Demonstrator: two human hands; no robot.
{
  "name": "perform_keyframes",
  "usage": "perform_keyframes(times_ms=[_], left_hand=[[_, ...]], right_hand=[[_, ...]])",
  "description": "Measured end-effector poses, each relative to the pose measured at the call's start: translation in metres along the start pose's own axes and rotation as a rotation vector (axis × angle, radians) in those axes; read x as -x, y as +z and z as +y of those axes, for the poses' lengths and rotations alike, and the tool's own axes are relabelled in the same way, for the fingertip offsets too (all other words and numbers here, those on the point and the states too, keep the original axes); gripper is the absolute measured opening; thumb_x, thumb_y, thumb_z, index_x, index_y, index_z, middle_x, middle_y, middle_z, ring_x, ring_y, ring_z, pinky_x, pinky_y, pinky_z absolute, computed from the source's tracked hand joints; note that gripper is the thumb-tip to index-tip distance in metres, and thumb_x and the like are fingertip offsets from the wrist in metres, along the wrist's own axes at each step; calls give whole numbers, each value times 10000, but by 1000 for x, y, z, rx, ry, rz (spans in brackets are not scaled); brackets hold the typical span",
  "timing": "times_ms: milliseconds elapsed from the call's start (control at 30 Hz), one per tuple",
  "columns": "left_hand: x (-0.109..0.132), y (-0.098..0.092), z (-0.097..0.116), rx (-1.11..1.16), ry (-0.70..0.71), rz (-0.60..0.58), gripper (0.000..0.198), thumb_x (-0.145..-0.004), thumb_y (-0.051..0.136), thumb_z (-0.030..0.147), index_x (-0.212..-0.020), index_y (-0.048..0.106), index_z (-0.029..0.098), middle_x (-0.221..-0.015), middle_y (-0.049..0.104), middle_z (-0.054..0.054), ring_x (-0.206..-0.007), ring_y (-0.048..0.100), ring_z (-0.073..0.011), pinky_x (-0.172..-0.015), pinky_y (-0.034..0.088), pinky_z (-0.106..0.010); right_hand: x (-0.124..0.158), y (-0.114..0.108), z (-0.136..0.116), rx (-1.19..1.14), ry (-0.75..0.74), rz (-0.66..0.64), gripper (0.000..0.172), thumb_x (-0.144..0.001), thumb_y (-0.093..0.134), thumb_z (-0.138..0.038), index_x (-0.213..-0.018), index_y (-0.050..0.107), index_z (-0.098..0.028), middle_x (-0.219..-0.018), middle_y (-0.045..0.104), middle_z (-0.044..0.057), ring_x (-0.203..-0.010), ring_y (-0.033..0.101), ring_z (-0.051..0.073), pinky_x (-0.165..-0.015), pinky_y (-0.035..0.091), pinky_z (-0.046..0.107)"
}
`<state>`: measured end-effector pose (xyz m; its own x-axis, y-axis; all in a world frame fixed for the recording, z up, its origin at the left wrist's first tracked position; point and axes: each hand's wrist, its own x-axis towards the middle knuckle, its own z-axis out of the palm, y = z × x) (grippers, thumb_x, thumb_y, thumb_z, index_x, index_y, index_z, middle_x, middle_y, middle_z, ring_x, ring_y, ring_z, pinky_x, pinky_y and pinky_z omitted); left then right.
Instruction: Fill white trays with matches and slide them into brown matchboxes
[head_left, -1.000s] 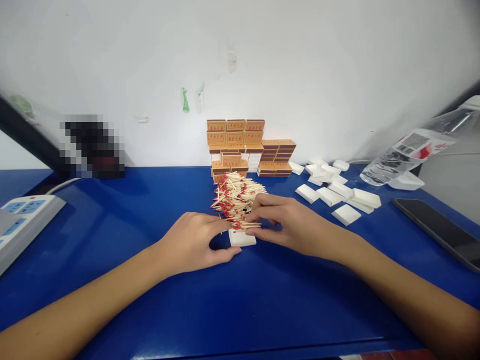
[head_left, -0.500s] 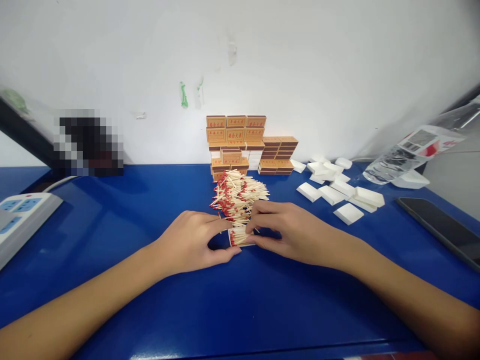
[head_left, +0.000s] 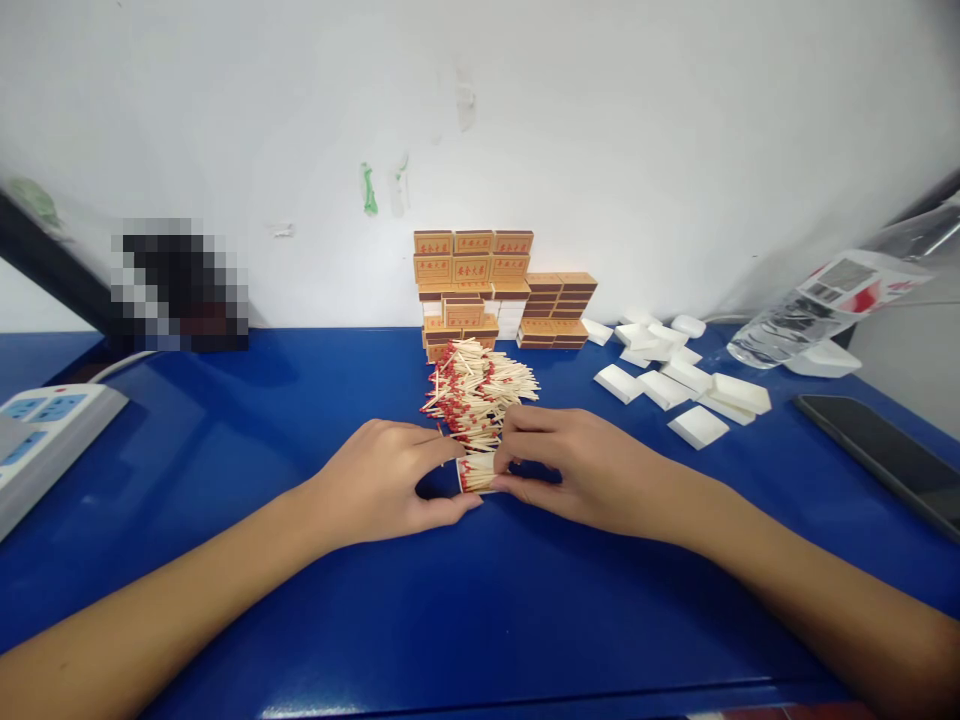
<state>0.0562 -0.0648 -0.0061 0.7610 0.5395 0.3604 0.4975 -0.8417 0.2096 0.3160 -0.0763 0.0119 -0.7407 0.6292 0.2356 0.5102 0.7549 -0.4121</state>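
A small white matchbox tray (head_left: pixel 474 474) lies on the blue table (head_left: pixel 480 600) in front of me, with red-tipped matches lying in it. My left hand (head_left: pixel 386 483) grips the tray's left end between thumb and fingers. My right hand (head_left: pixel 570 462) covers the tray's right end, with fingertips pressing on the matches. Just behind the hands lies a loose pile of red-tipped matches (head_left: pixel 476 388).
Stacked orange matchboxes (head_left: pixel 499 290) stand against the white wall. Several empty white trays (head_left: pixel 679 380) lie at the right rear. A plastic water bottle (head_left: pixel 814 305) and a dark phone (head_left: pixel 885 455) are at the far right, a power strip (head_left: pixel 41 440) at the left edge.
A second ago the tray showed its plain white side and my right hand held matches above it. Now matches lie in the tray and my right hand has closed over its right end.
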Motion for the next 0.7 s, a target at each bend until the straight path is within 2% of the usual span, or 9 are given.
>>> perform_keyframes(times_ms=[200, 533, 700], left_hand=[[0, 0, -1, 7, 9, 8, 273, -964, 679, 451, -989, 733, 184, -692, 685, 24, -569, 615, -124, -558, 422, -263], [1, 1, -2, 23, 37, -18, 294, -947, 715, 440, -1007, 749, 155, -686, 673, 22, -582, 615, -136, -560, 409, -284], [1, 1, -3, 45, 27, -34, 291, -947, 716, 438, -1019, 748, 157, -712, 689, 15, -606, 635, -140, -586, 432, -280]], right_hand=[[1, -7, -3, 27, 21, -77, 71, -996, 676, -233, -1003, 744, -215, -952, 644, 37, -774, 609, 154, -673, 442, 287], [1, -2, 3, 64, 14, -28, 86, -1012, 644, -210, -1005, 727, -186, -940, 650, 37, -740, 600, 143, -658, 417, 283], [1, -3, 1, 68, 30, -63, 81, -1005, 653, -218, -1045, 720, -194, -975, 672, 42, -764, 617, 152, -672, 426, 293]])
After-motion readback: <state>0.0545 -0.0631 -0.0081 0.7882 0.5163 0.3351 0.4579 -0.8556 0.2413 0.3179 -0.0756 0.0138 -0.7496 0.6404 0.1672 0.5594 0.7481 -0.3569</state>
